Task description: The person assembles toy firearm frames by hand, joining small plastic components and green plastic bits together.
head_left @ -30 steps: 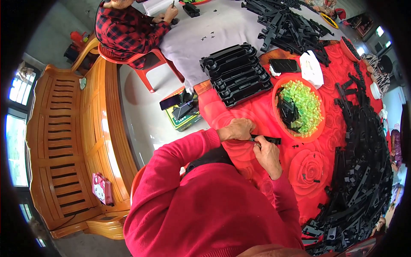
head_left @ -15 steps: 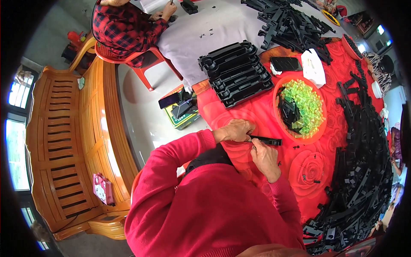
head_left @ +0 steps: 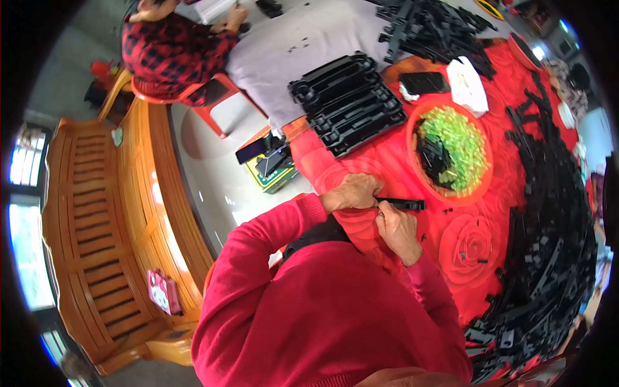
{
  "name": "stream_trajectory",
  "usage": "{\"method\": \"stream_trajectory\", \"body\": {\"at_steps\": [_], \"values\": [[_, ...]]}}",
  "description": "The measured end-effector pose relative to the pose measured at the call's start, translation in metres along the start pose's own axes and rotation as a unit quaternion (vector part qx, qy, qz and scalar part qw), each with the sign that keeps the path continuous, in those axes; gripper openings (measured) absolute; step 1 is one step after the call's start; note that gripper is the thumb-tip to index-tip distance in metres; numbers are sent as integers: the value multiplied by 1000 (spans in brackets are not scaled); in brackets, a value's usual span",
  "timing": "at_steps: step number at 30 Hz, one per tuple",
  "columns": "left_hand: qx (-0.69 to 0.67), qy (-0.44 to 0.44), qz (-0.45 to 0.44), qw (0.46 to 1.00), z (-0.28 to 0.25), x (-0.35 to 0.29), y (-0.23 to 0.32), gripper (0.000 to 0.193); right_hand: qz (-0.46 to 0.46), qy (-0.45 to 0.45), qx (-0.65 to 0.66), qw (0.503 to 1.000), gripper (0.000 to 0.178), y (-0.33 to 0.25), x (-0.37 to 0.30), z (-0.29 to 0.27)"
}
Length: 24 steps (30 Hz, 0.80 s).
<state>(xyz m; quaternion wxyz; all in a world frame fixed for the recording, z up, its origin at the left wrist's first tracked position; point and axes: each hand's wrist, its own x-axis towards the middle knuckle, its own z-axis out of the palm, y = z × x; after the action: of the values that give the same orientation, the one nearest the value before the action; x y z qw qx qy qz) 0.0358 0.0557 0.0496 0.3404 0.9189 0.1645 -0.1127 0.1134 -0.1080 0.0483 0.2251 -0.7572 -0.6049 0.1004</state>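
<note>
A black plastic strip (head_left: 407,204) lies over the red rose-patterned cloth (head_left: 425,258), directly in front of the person, its left end running in under the left hand (head_left: 356,191). That hand's fingers are curled closed around this end, while the strip's other end sticks out to the right. The right hand (head_left: 398,231) is just below the strip, fingers bent inward with their tips against or very near it; whether they pinch anything small cannot be told. A few small black bits (head_left: 449,211) are scattered on the cloth to the right. Up and to the right stands an orange-red basin (head_left: 460,200) with yellow-green pieces (head_left: 464,142) and black pieces (head_left: 433,155) inside. Beyond it are a dark phone (head_left: 423,82) and a white packet (head_left: 467,87); left of these sits a row of long black moulded parts (head_left: 351,106). A big heap of black parts (head_left: 548,258) covers the right side of the table. Farther left, a co-worker in a checked shirt (head_left: 171,51) sits on a red chair (head_left: 214,120), near a long wooden bench (head_left: 140,213).
</note>
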Motion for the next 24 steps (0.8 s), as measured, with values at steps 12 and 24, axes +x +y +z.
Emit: {"method": "stream_trajectory", "body": {"at_steps": [12, 24], "values": [[-3, -8, 24, 1000, 1, 0, -4, 24, 61, 2, 6, 998, 17, 4, -7, -8], [43, 71, -79, 993, 16, -20, 7, 35, 52, 20, -51, 997, 18, 1, -12, 8]]}}
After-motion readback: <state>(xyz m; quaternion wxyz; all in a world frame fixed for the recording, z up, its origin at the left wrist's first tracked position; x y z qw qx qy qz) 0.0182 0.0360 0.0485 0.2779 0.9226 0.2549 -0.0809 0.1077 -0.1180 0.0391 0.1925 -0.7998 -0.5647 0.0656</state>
